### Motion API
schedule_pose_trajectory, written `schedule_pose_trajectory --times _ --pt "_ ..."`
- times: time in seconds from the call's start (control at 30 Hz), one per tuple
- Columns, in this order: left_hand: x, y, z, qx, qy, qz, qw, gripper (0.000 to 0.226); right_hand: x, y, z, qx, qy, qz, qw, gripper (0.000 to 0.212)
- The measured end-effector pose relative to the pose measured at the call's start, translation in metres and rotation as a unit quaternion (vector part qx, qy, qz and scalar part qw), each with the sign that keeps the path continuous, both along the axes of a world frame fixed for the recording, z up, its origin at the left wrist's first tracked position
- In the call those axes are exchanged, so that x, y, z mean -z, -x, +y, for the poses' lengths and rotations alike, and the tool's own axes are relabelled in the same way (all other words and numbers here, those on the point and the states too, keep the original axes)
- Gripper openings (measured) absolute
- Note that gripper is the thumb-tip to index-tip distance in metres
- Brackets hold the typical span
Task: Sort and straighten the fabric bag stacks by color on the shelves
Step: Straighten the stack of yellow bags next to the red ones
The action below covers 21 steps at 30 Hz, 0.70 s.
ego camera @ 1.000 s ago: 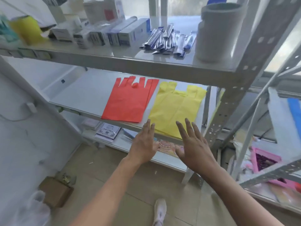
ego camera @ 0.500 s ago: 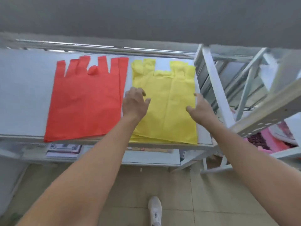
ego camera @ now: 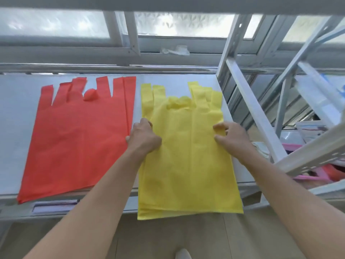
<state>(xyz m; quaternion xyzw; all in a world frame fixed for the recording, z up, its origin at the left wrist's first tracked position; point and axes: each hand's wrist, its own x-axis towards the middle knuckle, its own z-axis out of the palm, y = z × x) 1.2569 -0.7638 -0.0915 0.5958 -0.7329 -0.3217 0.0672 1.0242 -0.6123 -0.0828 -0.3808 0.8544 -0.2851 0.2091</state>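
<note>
Both left hand (ego camera: 144,137) and right hand (ego camera: 233,136) now grip yellow stack (ego camera: 186,161), pulled forward.

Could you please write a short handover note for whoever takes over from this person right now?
Left hand grips the left edge of the yellow bag stack.
Right hand pinches its right edge.
Red bag stack lies to its left on the shelf.
Done: colours are separated.
Left: the yellow stack overhangs the shelf front and the red handles fan out; square both.

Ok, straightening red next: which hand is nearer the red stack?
Left. The left hand is beside the right edge of the red stack; the right hand grips the right edge of the yellow stack.
</note>
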Motion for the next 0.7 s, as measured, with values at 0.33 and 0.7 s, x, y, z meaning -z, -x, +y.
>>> schedule_pose_trajectory --times 0.33,0.7 --pt "-0.021 0.048 -0.050 -0.001 0.001 0.170 0.985 0.071 -0.013 0.037 -0.065 0.085 0.105 -0.151 0.979 0.044" --pt "0.012 0.016 -0.062 0.026 0.179 0.248 0.952 0.073 -0.012 0.038 -0.094 0.013 0.169 -0.157 0.973 0.053"
